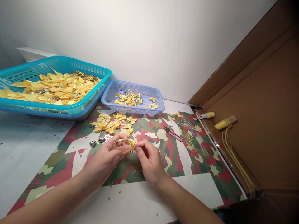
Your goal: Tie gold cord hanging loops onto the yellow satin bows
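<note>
My left hand (114, 149) is closed around a yellow ribbon bow (132, 143) with a gold cord loop (122, 140) curving over the fingers. Right beside it, my right hand (148, 157) pinches at the bow's right edge; whatever sits between thumb and fingertip is too small to name. A small shiny piece shows under the bow. Beyond my hands lies a loose group of yellow bows (113, 126) on the patterned sheet. Two silver heart-shaped pieces (92, 143) rest left of my left hand.
A turquoise basket (93, 93) heaped with yellow bows stands at back left. Next to it, a blue basket (133, 109) holds finished-looking bows with loops. Thread snips (174, 134) lie right of my hands. Yellow thread spools (225, 122) and hanging cords (237, 166) are by the cardboard wall (263, 109).
</note>
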The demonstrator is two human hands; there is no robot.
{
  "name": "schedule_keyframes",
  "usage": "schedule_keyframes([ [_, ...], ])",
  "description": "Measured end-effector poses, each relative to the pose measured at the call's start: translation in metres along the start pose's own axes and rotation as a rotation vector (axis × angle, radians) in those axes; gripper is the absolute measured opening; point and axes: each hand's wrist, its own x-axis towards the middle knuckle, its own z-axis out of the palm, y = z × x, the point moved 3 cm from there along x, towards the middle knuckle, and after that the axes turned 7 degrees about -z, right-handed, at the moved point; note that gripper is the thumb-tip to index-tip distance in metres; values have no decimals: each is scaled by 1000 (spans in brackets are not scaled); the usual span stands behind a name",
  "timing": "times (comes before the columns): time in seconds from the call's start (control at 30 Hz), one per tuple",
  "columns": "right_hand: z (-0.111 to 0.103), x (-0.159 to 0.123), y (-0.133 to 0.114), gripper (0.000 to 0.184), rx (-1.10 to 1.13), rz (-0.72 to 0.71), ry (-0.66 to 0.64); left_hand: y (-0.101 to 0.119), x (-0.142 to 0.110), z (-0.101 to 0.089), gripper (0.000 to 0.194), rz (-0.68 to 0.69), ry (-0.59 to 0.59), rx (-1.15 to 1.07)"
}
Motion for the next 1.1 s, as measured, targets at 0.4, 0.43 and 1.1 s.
schedule_keyframes([
  [0.4,4,1,-1,19,-130,-113,4,2,1,-1,19,267,-4,359],
  [0.43,3,0,-3,16,-176,-127,44,2,1,-1,19,277,3,376],
  [1.1,0,-6,-18,13,-561,-446,262,10,-15,3,11,793,169,816],
])
